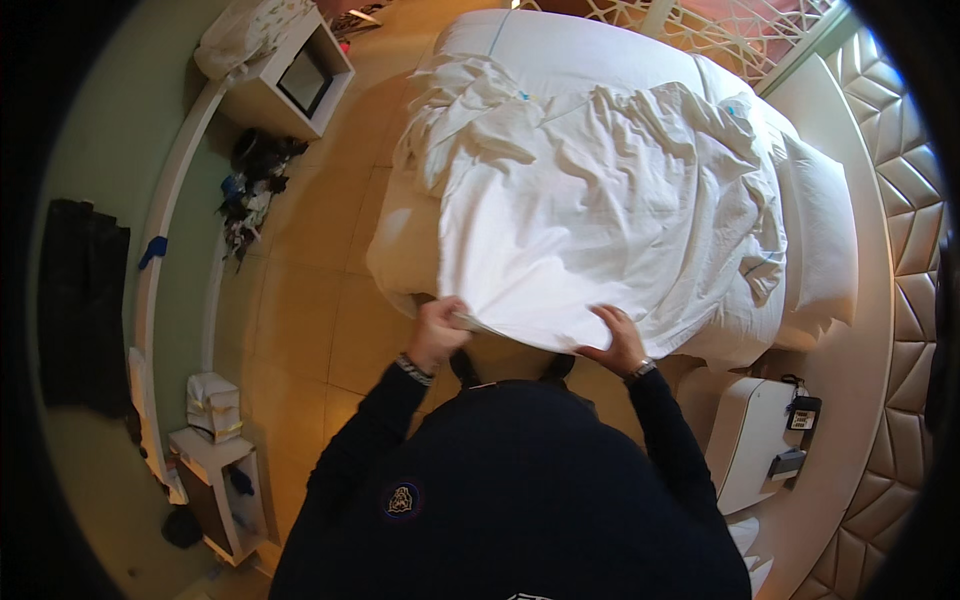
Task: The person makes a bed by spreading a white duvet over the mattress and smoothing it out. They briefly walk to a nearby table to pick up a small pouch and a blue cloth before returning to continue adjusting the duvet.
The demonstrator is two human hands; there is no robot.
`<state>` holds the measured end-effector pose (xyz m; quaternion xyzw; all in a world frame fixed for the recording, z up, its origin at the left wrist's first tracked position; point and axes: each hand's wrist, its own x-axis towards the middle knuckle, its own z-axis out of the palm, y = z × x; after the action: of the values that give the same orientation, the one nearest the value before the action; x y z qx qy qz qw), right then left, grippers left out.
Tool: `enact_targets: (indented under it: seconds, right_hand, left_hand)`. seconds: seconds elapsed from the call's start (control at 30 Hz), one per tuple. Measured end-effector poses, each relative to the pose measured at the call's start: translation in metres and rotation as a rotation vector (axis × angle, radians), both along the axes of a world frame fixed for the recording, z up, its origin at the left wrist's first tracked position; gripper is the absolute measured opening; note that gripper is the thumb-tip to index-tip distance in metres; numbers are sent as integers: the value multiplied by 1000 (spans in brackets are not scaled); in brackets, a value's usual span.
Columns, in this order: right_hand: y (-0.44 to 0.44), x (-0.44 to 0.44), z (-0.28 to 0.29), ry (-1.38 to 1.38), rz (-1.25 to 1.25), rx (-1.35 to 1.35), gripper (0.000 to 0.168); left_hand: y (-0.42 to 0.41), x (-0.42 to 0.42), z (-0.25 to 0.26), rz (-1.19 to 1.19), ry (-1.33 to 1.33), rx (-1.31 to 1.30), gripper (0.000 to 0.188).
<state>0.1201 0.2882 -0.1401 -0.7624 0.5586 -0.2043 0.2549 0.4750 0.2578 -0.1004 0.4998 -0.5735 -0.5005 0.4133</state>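
A crumpled white bed cover (525, 247) lies over the bed, its near hem pulled out in front of my body. My left hand (439, 331) grips the hem at its left corner, and creases fan out from that hold. Towards the hem's right part, my right hand (621, 346) rests on the cloth with thumb and fingers spread apart. Its thumb meets the hem. Under the cover is a white-sheeted mattress (577, 52). The hem hides part of the floor and my feet.
White pillows (821, 232) sit at the right, beside a tufted headboard panel (907, 292). A white bedside cabinet (757, 442) holds small items. Left are a box (214, 405) on a small cabinet (214, 450), a dark clothing pile (255, 180) and an open-fronted white unit (330, 67).
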Motion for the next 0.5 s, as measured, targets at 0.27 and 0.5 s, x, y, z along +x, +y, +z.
enact_targets:
  seconds: [0.27,0.5]
  right_hand:
    - [-18,254,48,-446,340,-20,58]
    - [-32,268,23,-350,166,56,21]
  left_hand:
    - [13,77,-29,35,2,-43,6]
    - [-13,82,-5,-278,-77,-9,11]
